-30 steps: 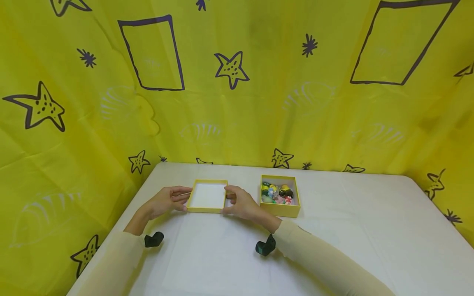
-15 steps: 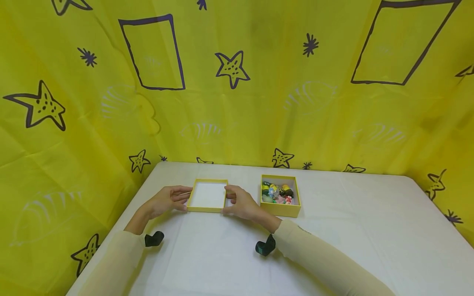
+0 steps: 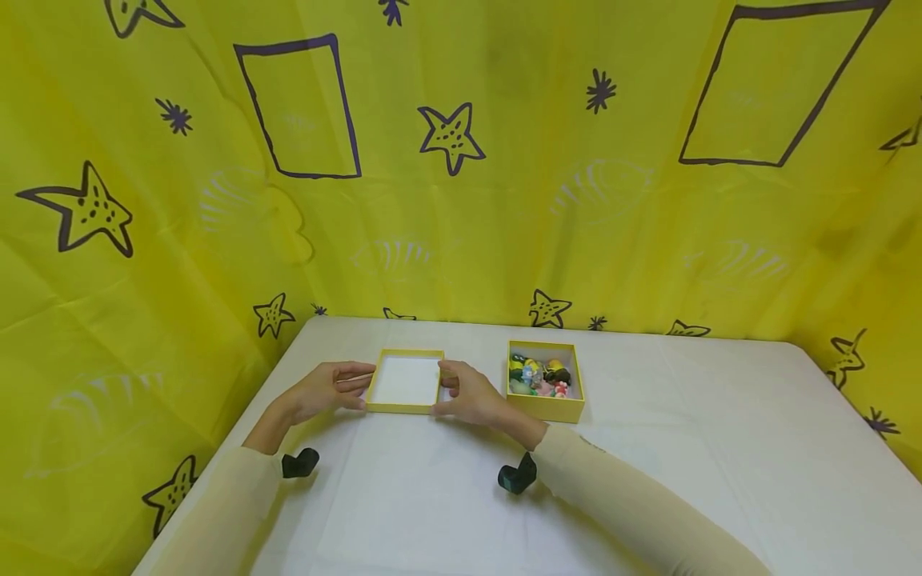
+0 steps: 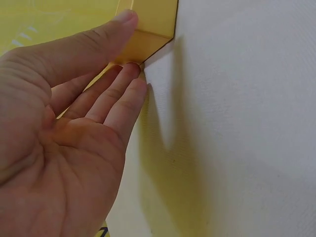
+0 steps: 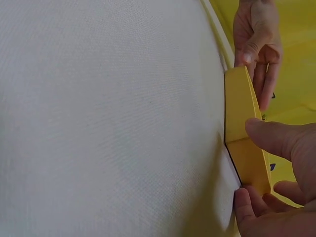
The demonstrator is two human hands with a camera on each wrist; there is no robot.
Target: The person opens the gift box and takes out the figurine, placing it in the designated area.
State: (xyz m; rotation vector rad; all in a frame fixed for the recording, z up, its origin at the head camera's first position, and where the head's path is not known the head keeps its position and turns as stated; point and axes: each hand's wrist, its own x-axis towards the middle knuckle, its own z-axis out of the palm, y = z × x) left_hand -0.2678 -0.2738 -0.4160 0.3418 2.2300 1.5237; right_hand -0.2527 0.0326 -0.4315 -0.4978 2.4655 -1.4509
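Note:
A shallow yellow box lid (image 3: pixel 398 408) lies on the white table with its white inside facing up. My left hand (image 3: pixel 319 393) holds its left side, the thumb at the near corner and the fingers along the side wall. On the opposite side, my right hand (image 3: pixel 471 395) grips the lid in a similar way. In the left wrist view, the thumb presses the yellow lid (image 4: pixel 154 20) and fingertips touch its lower edge. The right wrist view shows the lid (image 5: pixel 240 111) between both hands, the right thumb on its corner.
To the right of the right hand stands a deeper yellow box (image 3: pixel 551 410), open at the top, with several small colourful figurines (image 3: pixel 539 376) inside. A yellow curtain (image 3: pixel 504 216) with starfish drawings hangs behind and left of the white table (image 3: pixel 648 464).

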